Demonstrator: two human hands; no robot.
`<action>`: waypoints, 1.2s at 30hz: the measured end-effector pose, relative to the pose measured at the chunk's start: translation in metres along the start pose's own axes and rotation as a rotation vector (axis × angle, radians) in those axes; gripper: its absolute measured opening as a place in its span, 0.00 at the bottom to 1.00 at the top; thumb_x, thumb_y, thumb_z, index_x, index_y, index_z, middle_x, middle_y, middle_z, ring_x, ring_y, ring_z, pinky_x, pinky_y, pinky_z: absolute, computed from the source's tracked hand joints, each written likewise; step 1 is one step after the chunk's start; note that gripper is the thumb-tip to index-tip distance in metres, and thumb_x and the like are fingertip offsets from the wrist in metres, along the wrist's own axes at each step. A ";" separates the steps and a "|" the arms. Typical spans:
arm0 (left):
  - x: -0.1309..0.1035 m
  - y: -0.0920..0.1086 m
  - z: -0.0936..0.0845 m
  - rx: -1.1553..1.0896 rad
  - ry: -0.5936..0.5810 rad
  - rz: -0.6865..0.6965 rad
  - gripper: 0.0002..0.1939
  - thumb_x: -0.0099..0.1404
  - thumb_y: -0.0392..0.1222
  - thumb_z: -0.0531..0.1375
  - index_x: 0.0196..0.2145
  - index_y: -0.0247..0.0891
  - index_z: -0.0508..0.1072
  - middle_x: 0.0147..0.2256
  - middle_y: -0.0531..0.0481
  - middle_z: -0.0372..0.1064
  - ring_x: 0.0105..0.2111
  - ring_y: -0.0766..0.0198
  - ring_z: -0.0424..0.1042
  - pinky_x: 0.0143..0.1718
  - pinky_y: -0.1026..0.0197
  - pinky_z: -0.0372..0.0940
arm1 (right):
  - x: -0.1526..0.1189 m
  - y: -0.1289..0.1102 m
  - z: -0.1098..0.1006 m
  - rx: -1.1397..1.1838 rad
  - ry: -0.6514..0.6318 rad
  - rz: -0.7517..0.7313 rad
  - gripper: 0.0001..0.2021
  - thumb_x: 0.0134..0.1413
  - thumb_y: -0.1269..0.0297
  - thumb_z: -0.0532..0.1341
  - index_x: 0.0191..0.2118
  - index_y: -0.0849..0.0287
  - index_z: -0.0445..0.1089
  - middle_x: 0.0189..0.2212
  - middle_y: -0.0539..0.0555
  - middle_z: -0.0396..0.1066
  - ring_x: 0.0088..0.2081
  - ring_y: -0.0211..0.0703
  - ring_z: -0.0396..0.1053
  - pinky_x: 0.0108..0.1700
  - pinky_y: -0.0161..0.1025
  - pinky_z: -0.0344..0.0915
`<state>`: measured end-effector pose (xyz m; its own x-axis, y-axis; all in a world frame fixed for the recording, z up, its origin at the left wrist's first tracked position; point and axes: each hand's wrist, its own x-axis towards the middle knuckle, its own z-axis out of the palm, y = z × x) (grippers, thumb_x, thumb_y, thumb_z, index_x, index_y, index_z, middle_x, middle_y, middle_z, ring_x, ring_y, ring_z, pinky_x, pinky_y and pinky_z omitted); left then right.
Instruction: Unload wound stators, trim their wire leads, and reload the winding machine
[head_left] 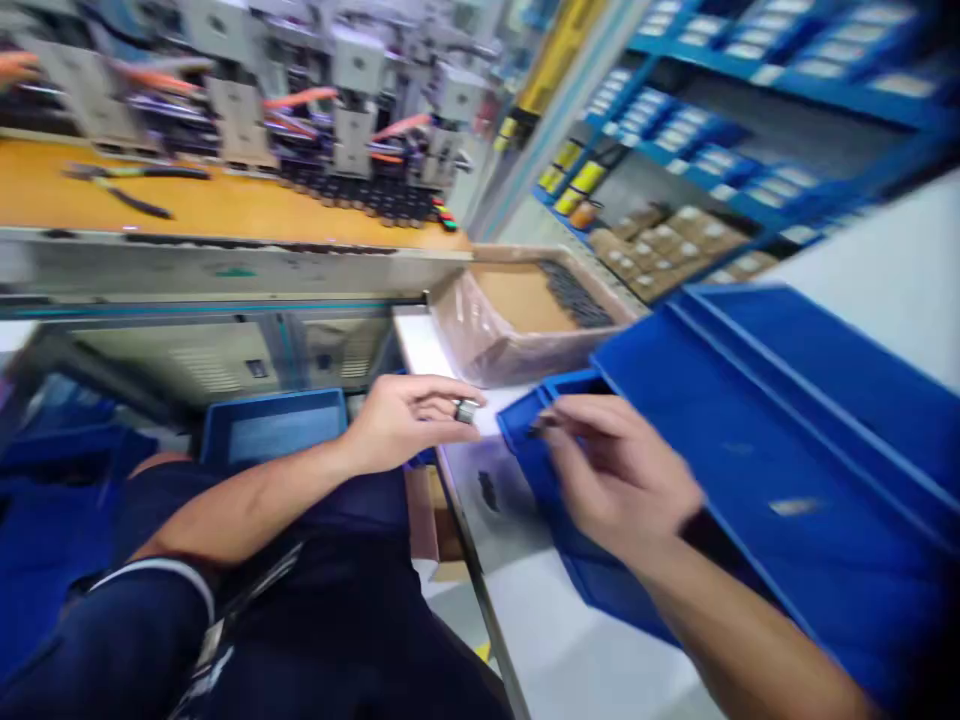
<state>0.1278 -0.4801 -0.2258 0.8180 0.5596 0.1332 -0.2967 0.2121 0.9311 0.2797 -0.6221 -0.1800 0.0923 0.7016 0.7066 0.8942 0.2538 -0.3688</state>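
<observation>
My left hand point(409, 420) is closed around a small silver-and-dark cylindrical part point(466, 410), held between the fingertips above the white worktop's edge. Over the small blue bin point(551, 510), my right hand point(622, 465) pinches a tiny dark piece point(543, 421); blur hides its exact kind. A small black part point(487, 491) lies on the white worktop point(517, 600), between the bin and the front edge. What the small bin contains is mostly hidden by my right hand and forearm.
A plastic-lined carton point(487, 345) with rows of dark parts stands behind the bin. Large blue bins point(750, 430) rise at right. Pliers point(135, 185) and several black parts point(367, 198) lie on the orange machine bench point(232, 215). A blue tray point(274, 425) sits low at left.
</observation>
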 end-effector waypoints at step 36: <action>-0.020 -0.021 0.039 -0.015 0.051 0.004 0.20 0.44 0.36 0.75 0.36 0.35 0.80 0.33 0.47 0.81 0.34 0.60 0.80 0.38 0.60 0.77 | -0.026 0.013 0.004 -0.191 0.001 -0.460 0.09 0.59 0.69 0.64 0.44 0.67 0.72 0.31 0.60 0.72 0.34 0.44 0.72 0.33 0.40 0.74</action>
<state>0.1365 -0.5269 -0.2347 0.7905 0.6009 0.1187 -0.3077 0.2219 0.9253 0.2867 -0.6349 -0.2057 -0.3304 0.5450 0.7706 0.9065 0.4107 0.0982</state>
